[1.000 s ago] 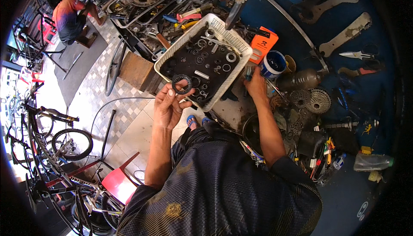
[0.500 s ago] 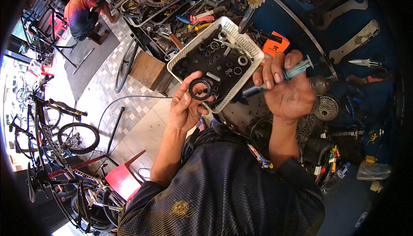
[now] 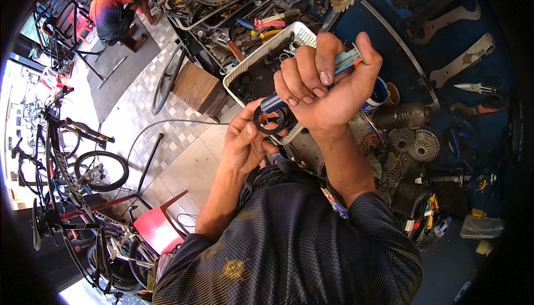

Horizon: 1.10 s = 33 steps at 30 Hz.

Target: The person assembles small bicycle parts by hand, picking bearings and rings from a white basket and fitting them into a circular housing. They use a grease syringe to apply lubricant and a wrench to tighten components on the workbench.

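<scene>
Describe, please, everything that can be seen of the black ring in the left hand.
The black ring is a round, fairly thick band with a wide open middle, through which fingers show. It looks like dark metal or plastic; which, I cannot tell. The left hand grips it at its left side, thumb in front, with its open face toward the camera. It is in the air near the white basket. The syringe's dark end overlaps its upper edge; contact is unclear.

This looks like a bicycle workshop: bicycles (image 3: 98,175) crowd the left, sprockets (image 3: 424,144) and hand tools (image 3: 464,60) the right.
</scene>
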### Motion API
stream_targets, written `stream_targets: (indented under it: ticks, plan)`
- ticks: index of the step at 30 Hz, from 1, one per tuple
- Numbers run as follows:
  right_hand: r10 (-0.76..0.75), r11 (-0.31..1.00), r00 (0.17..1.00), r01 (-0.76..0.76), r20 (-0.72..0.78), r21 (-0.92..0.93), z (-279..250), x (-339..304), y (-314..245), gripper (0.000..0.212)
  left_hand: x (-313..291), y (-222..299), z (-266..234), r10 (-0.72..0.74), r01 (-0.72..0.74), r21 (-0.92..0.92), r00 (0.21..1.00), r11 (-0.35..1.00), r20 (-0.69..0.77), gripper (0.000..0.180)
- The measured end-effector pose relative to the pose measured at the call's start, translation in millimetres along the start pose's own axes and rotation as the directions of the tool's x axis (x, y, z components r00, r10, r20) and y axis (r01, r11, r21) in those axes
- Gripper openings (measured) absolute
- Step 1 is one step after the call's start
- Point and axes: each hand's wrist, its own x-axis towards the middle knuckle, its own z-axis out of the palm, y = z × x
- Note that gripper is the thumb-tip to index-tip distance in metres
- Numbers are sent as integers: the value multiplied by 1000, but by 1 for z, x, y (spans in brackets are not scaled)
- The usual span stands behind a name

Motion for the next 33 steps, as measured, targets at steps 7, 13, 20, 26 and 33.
stream_targets:
  ticks: [7,13,20,26,33]
  plan:
    - [38,999,998,-40,-50,-36,-1,0,5,63,-1,0,0,3,-3,-11,1000,1000,-9,54]
    - [53,998,997,-55,-62,-36,-4,1,9,62,1,0,0,16,-16,5,1000,1000,4,52]
    - [58,998,997,-59,-54,-26,-2,-1,15,62,1,0,2,23,-22,40,999,999,-26,54]
    - [92,996,995,-91,-30,26,-1,-4,14,62,3,2,2,31,-30,74,999,997,-9,58]
    - [114,991,993,-113,-19,66,0,-10,12,62,2,1,1,45,-45,75,999,996,5,59]
